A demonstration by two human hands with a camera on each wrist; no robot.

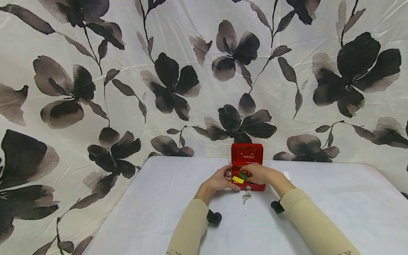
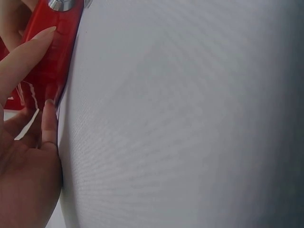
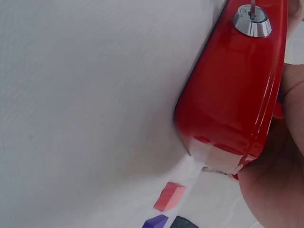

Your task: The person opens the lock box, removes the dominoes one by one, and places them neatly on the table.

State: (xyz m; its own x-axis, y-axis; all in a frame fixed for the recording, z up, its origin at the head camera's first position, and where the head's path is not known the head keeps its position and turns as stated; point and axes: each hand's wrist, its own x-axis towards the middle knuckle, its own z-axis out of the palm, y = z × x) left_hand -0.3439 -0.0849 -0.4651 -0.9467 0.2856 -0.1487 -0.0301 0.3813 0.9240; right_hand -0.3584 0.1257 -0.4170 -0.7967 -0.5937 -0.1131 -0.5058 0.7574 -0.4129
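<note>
A red cash box [image 1: 255,187] stands on the table with its lid [image 1: 247,154] raised at the back. My left hand [image 1: 219,180] holds the box's left front corner, thumb along the front wall and other fingers at the side. My right hand [image 1: 257,173] reaches in over the right side and pinches a green block [image 1: 243,175] at its fingertips. A yellow block [image 1: 237,180] lies beside the green one, at the front of the box. Keys [image 1: 245,196] hang from the front lock [image 3: 252,21]. My right hand hides part of the box's inside.
In the right wrist view, a pink block [image 3: 169,196], a purple block [image 3: 156,222] and a dark block [image 3: 183,223] lie on the white-covered table beyond the box. A small white piece [image 1: 286,175] lies right of my right wrist. A flowered cloth [image 1: 191,88] hangs behind.
</note>
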